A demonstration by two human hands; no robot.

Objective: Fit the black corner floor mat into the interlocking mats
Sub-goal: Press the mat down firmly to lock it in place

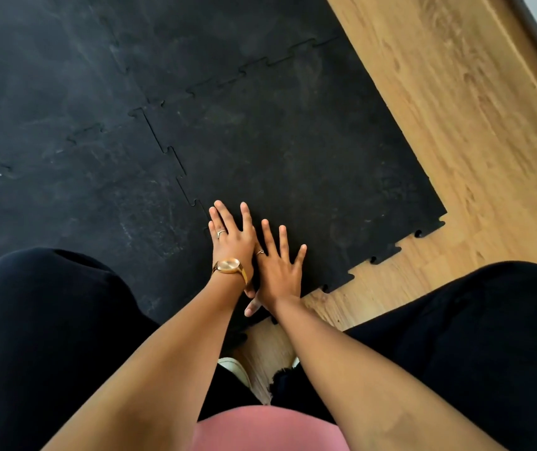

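Observation:
The black corner floor mat (293, 151) lies flat on the wooden floor, its toothed left and far edges meshed with the other interlocking mats (65, 109). Its near edge shows free jigsaw teeth over the wood. My left hand (231, 239), with a gold watch and a ring, lies flat with fingers spread on the mat's near left corner, right by the seam. Beside it, touching it, my right hand (278, 268) also rests flat and spread on the mat near the front edge. Neither hand holds anything.
Light wooden floor (456, 141) runs along the right side and front of the mats, with a skirting board (534, 53) at the far right. My knees in dark trousers frame the hands at left and right; a white shoe tip (233, 369) shows between them.

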